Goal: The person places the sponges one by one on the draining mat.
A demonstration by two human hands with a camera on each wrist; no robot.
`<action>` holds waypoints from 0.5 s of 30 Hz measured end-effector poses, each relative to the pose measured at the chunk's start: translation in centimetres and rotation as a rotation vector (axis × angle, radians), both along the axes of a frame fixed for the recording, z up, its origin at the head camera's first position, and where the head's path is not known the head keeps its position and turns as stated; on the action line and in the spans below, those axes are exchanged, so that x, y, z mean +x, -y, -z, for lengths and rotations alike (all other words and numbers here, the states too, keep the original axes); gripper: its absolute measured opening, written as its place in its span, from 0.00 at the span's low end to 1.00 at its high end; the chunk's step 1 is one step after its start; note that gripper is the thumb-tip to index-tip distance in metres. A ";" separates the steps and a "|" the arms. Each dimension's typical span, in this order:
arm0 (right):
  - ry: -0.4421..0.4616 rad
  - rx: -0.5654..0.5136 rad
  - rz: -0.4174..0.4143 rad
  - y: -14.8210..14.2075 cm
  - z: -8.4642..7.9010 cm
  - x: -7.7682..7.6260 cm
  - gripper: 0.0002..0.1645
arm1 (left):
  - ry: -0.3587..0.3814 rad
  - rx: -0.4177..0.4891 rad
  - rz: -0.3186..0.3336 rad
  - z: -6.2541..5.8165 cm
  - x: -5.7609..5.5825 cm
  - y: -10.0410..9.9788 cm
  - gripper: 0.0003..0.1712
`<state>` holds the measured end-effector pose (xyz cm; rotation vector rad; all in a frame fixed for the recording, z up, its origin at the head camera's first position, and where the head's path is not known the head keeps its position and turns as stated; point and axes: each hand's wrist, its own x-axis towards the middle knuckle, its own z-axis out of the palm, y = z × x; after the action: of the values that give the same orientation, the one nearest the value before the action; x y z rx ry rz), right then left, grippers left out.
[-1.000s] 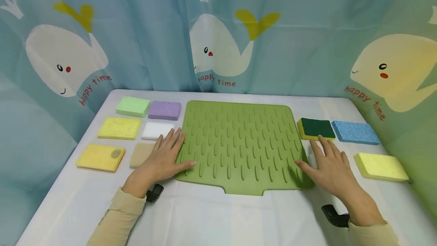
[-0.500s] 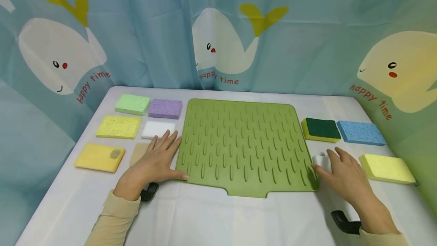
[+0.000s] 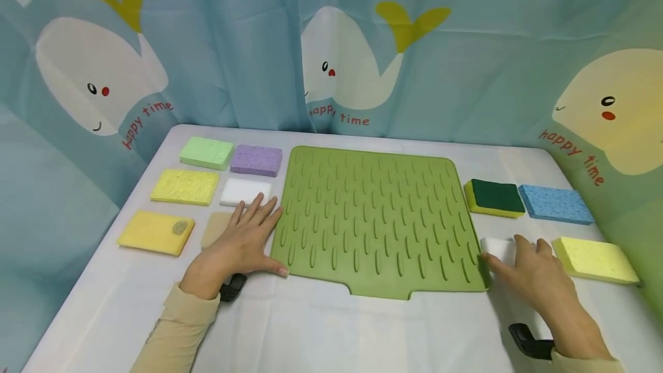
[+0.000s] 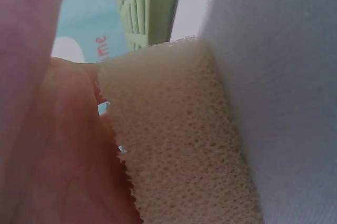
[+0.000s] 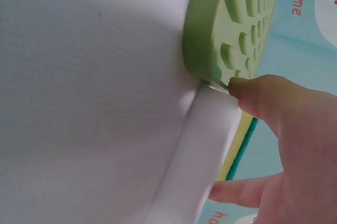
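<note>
Right grip (image 3: 541, 281) over white sponge (image 3: 500, 248)

Across the white counter (image 3: 311, 332), around a central green mat (image 3: 374, 220): leftward, mint sponge (image 3: 207, 152), purple sponge (image 3: 256, 161), lemon sponge (image 3: 185, 186), white sponge (image 3: 246, 190), orange sponge (image 3: 155, 233) and tan sponge (image 3: 213, 227), in two columns; rightward, two-tone sponge (image 3: 495, 197), blue sponge (image 3: 556, 204), pale sponge (image 3: 595, 260) and white block (image 3: 501, 248).

I count two white sponges (image 3: 246, 191), three yellow sponges (image 3: 157, 233), one light green sponge (image 3: 207, 152), one purple sponge (image 3: 256, 160), one beige sponge (image 3: 214, 228), one blue sponge (image 3: 556, 204) and one green-and-yellow scouring sponge (image 3: 494, 198) — ten sponges total. Additional quantities: one ribbed green mat (image 3: 378, 220), three printed whales (image 3: 352, 68), two hands — my left hand (image 3: 240, 246), my right hand (image 3: 541, 278).
</note>
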<state>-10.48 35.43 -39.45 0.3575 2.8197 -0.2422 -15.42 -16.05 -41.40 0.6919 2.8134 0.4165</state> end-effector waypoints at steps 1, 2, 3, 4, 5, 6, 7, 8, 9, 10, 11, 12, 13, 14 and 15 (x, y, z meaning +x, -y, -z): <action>0.020 0.003 0.004 0.0 0.0 0.0 0.64 | 0.000 0.002 0.003 0.0 0.0 0.0 0.74; 0.036 0.003 0.005 -0.1 -0.1 0.0 0.64 | -0.002 0.005 0.005 0.0 0.0 -0.1 0.74; 0.042 0.002 0.000 -0.1 -0.1 0.0 0.64 | 0.000 0.008 0.005 0.0 0.0 -0.1 0.74; 0.043 0.003 -0.004 -0.1 -0.2 0.0 0.63 | 0.003 0.011 0.006 -0.1 0.0 -0.1 0.74; 0.042 0.002 -0.002 -0.1 -0.2 -0.1 0.62 | 0.005 0.014 0.007 -0.1 0.0 -0.1 0.74; 0.034 0.007 0.000 -0.1 -0.2 -0.1 0.61 | 0.005 0.016 0.007 -0.1 0.0 -0.1 0.74; 0.029 0.007 0.000 0.0 -0.2 -0.1 0.61 | 0.005 0.016 0.006 -0.1 0.0 0.0 0.74; 0.020 0.008 0.000 0.0 -0.2 -0.2 0.61 | 0.006 0.014 0.004 -0.1 0.0 0.0 0.74; 0.011 0.010 0.001 0.0 -0.3 -0.2 0.61 | 0.007 0.013 0.001 -0.1 0.0 0.0 0.74; 0.001 0.013 0.004 0.0 -0.3 -0.2 0.61 | 0.004 0.012 0.002 -0.1 0.1 0.0 0.74; -0.015 0.018 0.000 0.0 -0.3 -0.2 0.60 | 0.003 0.009 0.001 -0.1 0.0 0.0 0.74; -0.038 0.022 -0.008 0.0 -0.3 -0.2 0.59 | 0.002 0.007 0.000 -0.1 0.0 0.1 0.74; -0.064 0.024 -0.018 0.0 -0.3 -0.2 0.58 | 0.005 0.006 -0.003 -0.2 0.0 0.1 0.74; -0.091 0.028 -0.026 0.0 -0.4 -0.2 0.56 | 0.003 0.006 -0.003 -0.2 0.0 0.1 0.74; -0.119 0.029 -0.039 0.0 -0.4 -0.2 0.55 | 0.001 0.007 -0.004 -0.1 0.0 0.1 0.75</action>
<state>-10.65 35.42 -39.09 0.3035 2.9469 -0.2207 -15.41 -16.16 -41.27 0.6869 2.8141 0.4271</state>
